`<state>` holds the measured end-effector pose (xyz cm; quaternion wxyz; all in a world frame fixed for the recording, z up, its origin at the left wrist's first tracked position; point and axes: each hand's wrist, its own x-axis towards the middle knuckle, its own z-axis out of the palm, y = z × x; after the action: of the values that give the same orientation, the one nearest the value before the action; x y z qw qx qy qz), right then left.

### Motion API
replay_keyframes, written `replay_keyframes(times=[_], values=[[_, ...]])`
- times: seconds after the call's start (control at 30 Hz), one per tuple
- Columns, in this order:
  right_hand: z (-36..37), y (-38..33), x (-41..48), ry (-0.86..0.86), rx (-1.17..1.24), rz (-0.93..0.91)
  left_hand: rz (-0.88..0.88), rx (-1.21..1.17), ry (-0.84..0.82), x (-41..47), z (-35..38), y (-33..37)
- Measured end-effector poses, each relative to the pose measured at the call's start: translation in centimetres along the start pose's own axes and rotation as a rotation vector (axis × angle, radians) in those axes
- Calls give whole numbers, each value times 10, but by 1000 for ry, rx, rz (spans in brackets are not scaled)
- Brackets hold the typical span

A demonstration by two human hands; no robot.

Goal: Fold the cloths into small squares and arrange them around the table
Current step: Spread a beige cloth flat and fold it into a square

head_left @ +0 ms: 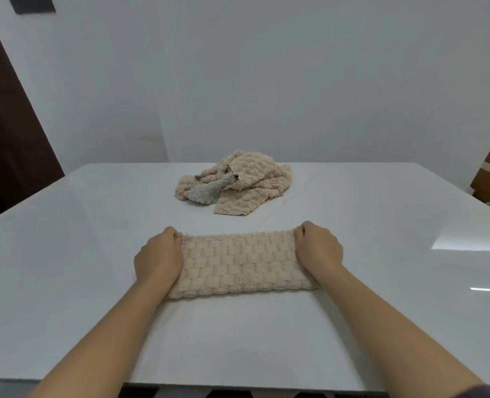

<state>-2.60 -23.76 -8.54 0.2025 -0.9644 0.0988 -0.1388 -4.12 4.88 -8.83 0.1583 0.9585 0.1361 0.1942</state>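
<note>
I saw the left hand [159, 257] and right hand [318, 251] each grasping one end of the folded beige cloth [245, 264]; it lay flat toward the table [65, 254]'s near edge; the crumpled cloth pile [233, 180] sat by the far edge.

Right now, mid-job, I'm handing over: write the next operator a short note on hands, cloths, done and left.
Hands: left hand and right hand grip the ends of the cloth, a flat strip near the front of the table.
A pile of unfolded cloths sits behind it.
Done: strip apparently folded once.
Left: fold it square, place it, then the pile.
</note>
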Motion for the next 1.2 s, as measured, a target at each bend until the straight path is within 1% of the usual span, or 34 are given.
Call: replay_keyframes(times=[0.07, 0.13, 0.2, 0.27, 0.33, 0.4, 0.43, 0.47, 0.53, 0.57, 0.6, 0.63, 0.77, 0.9, 1.03, 1.1, 1.17, 1.2], values=[[6, -5, 10, 48, -95, -40, 28, 64, 38, 11, 9, 1], [11, -8, 21, 59, -155, -57, 38, 95, 53, 22, 16, 2], [16, -11, 29, 60, -192, -52, 41, 92, 59, 30, 20, 7], [16, -14, 34, 57, -211, -49, 54, 57, 110, 35, 23, 9], [12, -16, 35, 102, -237, -96, 148, 38, 173, 39, 22, 6], [5, -21, 32, 163, -219, -213, 307, 33, 240, 39, 19, 10], [2, -26, 28, 135, -202, -286, 384, 13, 221, 35, 17, 17], [1, -34, 23, 55, -188, -359, 436, -10, 151, 29, 14, 28], [11, -50, 9, -182, -191, -460, 460, -36, -124, 12, 13, 50], [19, -54, 3, -290, -191, -474, 462, -14, -266, 6, 17, 57], [26, -56, 0, -370, -199, -468, 461, 25, -372, 1, 23, 60], [31, -56, -2, -415, -208, -454, 454, 60, -433, -3, 28, 61], [35, -48, -1, -432, -210, -404, 374, 121, -456, -1, 33, 45], [28, -33, 5, -409, -209, -321, 278, 146, -427, 6, 27, 22], [21, -31, 9, -407, -281, -246, 248, 159, -432, 10, 23, 15], [21, -47, 6, -350, -279, -273, 256, 164, -428, 9, 24, 17], [24, -71, -1, -320, -217, -377, 254, 168, -419, 9, 23, 17], [28, -82, -7, -337, -180, -429, 251, 170, -416, 10, 24, 16]])
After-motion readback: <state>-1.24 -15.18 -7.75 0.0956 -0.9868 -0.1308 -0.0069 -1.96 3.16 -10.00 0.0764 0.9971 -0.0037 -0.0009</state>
